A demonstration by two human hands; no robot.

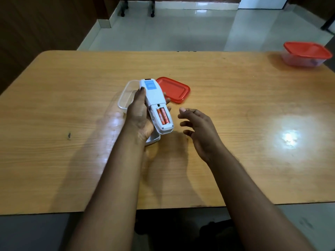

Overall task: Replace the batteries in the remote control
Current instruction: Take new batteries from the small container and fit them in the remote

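Above the middle of the table [235, 105], head view: the left hand [137, 115] holds the remote [154, 98] back-side up, thumb along its left edge, fingertips wrapping the right edge. The remote's long axis runs from near-right to far-left, battery end toward the person. The bay is open, two orange batteries [162, 116] seated side by side along that same axis. A white piece, probably the bay cover [154, 139], pokes out under the left palm; can't tell whether it is gripped or just resting there.

The right hand [197, 127] is empty, fingers loosely spread and curled, hovering just right of the bay, not touching the remote. It is the free hand and nearest the batteries, so any pull or press likely comes from the right side, across the axis.

Behind the remote sits a clear tub [125, 98], its contents unreadable, with a red lid [174, 89] lying beside it. A second, closed box [306, 54] sits far right, well apart.

Old or new cells: can't tell.
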